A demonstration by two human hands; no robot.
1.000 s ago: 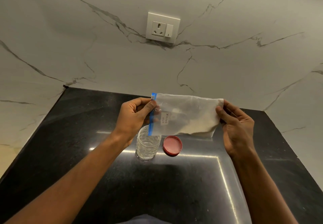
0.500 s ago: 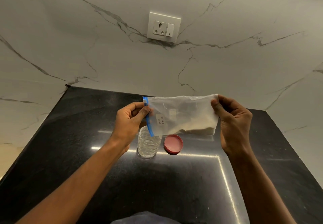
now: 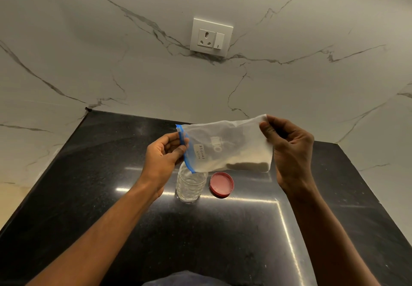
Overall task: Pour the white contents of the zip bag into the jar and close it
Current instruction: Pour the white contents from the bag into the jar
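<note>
Both hands hold a clear zip bag (image 3: 231,143) sideways in the air above the counter. My left hand (image 3: 163,154) pinches the blue zip end, which points down at the mouth of the clear dimpled jar (image 3: 191,185). My right hand (image 3: 289,149) grips the bag's raised bottom corner. White powder (image 3: 249,163) lies along the bag's lower edge, and a small handwritten label sits near the zip. The red lid (image 3: 221,184) lies on the counter just right of the jar, which stands upright and open.
The black stone counter (image 3: 111,196) is bounded by marble walls at the back and on both sides. A white socket and switch plate (image 3: 211,37) is on the back wall. A dark garment edge shows at the bottom.
My right hand has lifted its end of the bag, tilting the zip end lower toward the jar's mouth. The powder has slid along the lower edge. My left hand barely moved.
</note>
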